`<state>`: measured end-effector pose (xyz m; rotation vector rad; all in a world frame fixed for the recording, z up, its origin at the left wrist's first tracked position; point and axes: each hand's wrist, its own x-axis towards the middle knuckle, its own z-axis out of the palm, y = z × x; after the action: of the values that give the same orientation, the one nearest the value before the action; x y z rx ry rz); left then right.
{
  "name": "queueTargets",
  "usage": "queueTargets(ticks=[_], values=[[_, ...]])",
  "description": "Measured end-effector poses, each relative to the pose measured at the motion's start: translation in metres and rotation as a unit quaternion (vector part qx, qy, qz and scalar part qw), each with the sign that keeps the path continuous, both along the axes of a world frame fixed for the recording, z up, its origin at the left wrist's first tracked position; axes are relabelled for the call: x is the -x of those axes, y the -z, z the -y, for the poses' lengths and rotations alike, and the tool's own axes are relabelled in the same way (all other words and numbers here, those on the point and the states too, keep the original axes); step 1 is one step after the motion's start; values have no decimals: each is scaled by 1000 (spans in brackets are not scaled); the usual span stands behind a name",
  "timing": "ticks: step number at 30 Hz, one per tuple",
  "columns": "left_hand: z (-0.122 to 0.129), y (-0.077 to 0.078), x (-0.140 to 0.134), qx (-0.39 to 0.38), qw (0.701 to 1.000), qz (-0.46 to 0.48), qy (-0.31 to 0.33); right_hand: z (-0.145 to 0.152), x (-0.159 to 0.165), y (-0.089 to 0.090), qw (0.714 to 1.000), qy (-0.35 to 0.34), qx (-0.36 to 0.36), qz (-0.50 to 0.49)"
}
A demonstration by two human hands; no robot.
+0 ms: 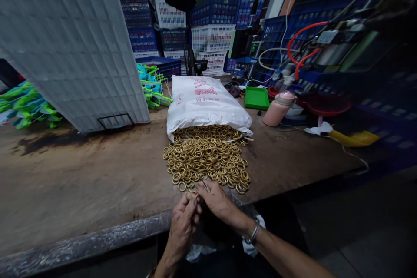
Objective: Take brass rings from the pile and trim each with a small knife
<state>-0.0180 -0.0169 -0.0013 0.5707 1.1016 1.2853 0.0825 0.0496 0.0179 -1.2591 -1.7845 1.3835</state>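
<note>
A heap of brass-coloured rings [208, 156] spills from the mouth of a white printed sack [208, 100] onto the table. At the near edge of the heap, my left hand [185, 217] is closed in a pinch on what looks like one ring [195, 195], mostly covered by the fingertips. My right hand [217, 200] is closed beside it, fingertips almost touching the left ones. A thin metal tool [206, 186] juts out between its thumb and fingers; its exact kind is too small to make out.
A pale ribbed panel [81, 52] stands at left, with green and blue pieces [153, 87] behind it. A green tray [256, 98], a pink bottle [276, 108] and a pneumatic device [332, 47] are at right. Stacked crates [213, 37] line the back. The table's front edge [130, 230] runs below.
</note>
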Motion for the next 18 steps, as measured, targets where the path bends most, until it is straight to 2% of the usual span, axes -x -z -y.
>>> queueTargets(ticks=[5, 8, 12, 15, 18], values=[[2, -6, 0, 10, 998, 58, -9, 0, 0, 4, 1000, -6, -10, -8], [3, -6, 1, 12, 998, 64, -12, 0, -1, 6, 999, -1, -47, 16], [3, -4, 3, -4, 998, 62, -26, 4, -6, 4, 986, -42, -131, 90], [2, -3, 3, -8, 997, 60, -44, 10, -9, 4, 969, -91, -163, 164], [2, -2, 3, 1, 997, 47, -55, 13, -10, 6, 947, -111, -191, 232]])
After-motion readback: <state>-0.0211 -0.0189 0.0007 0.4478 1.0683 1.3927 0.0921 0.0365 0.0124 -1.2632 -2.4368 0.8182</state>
